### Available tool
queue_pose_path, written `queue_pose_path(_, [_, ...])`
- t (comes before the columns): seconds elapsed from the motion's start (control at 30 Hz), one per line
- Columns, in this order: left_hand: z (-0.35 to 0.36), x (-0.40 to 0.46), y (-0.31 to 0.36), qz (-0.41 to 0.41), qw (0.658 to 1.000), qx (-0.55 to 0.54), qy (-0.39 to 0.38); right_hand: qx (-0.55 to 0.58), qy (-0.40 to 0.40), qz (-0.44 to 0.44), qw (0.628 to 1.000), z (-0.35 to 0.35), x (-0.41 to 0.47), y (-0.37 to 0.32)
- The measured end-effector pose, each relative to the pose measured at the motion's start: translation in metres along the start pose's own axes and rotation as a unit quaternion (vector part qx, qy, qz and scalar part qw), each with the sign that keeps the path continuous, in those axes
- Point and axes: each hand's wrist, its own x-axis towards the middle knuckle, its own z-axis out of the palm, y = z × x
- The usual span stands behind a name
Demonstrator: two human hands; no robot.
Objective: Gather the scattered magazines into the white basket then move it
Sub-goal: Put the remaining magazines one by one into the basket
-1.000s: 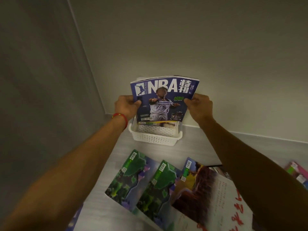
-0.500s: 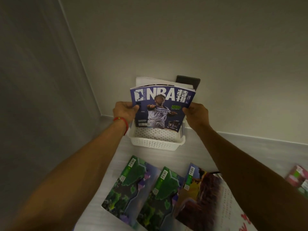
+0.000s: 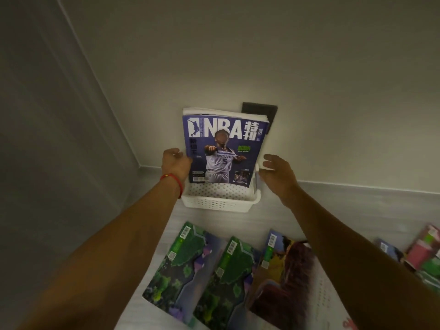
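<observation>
A blue NBA magazine (image 3: 223,151) stands upright in the white perforated basket (image 3: 217,203), leaning back against the wall with other magazines behind it. My left hand (image 3: 175,166), a red string at its wrist, rests against the magazine's left edge. My right hand (image 3: 277,173) is off the magazine's right edge, fingers spread, holding nothing. Three magazines lie flat on the grey surface near me: two green ones (image 3: 181,267) (image 3: 226,282) and a dark red one (image 3: 288,279).
The basket sits in a corner, with a wall behind it and another on the left. A dark wall plate (image 3: 266,113) shows behind the magazines. More magazines, pink and green (image 3: 426,256), lie at the right edge.
The NBA magazine has gone down into the basket and now leans on the wall. My right hand has let go and opened; my left hand has loosened at the edge.
</observation>
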Motion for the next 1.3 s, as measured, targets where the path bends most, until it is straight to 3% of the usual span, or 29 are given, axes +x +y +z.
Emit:
queue_pose_path(0.07, [-0.006, -0.018, -0.007, 0.039, 0.997, 0.063, -0.012, -0.138, -0.031, -0.049, 0.989, -0.024, -0.017, 0.03])
queue_pose_path(0.17, [-0.015, -0.067, -0.034, 0.1, 0.983, 0.156, -0.012, -0.33, -0.08, -0.092, 0.936, -0.061, -0.051, 0.091])
queue_pose_path(0.27, [-0.009, -0.136, -0.081, 0.082, 0.983, 0.154, -0.064, -0.401, -0.141, -0.049, 0.904, -0.097, -0.088, 0.152])
queue_pose_path(0.33, [0.001, -0.183, -0.113, 0.078, 0.964, 0.23, -0.11, -0.451, -0.167, -0.039, 0.876, -0.115, -0.108, 0.182])
queue_pose_path(0.4, [0.015, -0.224, -0.138, 0.09, 0.936, 0.3, -0.158, -0.474, -0.168, -0.032, 0.864, -0.126, -0.126, 0.2])
queue_pose_path(0.47, [0.025, -0.26, -0.15, 0.081, 0.928, 0.303, -0.203, -0.49, -0.155, -0.021, 0.858, -0.131, -0.14, 0.21])
queue_pose_path(0.6, [0.032, -0.298, -0.165, 0.078, 0.913, 0.353, -0.188, -0.504, -0.153, -0.003, 0.85, -0.131, -0.144, 0.212])
queue_pose_path(0.8, [0.015, -0.321, -0.171, 0.072, 0.933, 0.331, -0.121, -0.398, -0.199, -0.052, 0.894, -0.148, -0.138, 0.207])
queue_pose_path(0.97, [0.009, -0.332, -0.172, 0.095, 0.942, 0.315, -0.065, -0.126, -0.232, 0.026, 0.964, -0.185, -0.15, 0.206])
queue_pose_path(1.03, [0.012, -0.339, -0.165, 0.086, 0.946, 0.306, -0.061, -0.018, -0.212, 0.062, 0.975, -0.201, -0.162, 0.205])
queue_pose_path(1.1, [0.02, -0.349, -0.148, 0.134, 0.938, 0.315, -0.056, 0.058, -0.19, 0.083, 0.976, -0.216, -0.171, 0.205])
queue_pose_path(1.17, [0.033, -0.362, -0.123, 0.258, 0.899, 0.347, -0.067, 0.074, -0.185, 0.073, 0.977, -0.229, -0.178, 0.2])
queue_pose_path(1.3, [0.08, -0.384, -0.058, 0.488, 0.764, 0.391, -0.16, -0.006, -0.204, -0.074, 0.976, -0.25, -0.178, 0.165])
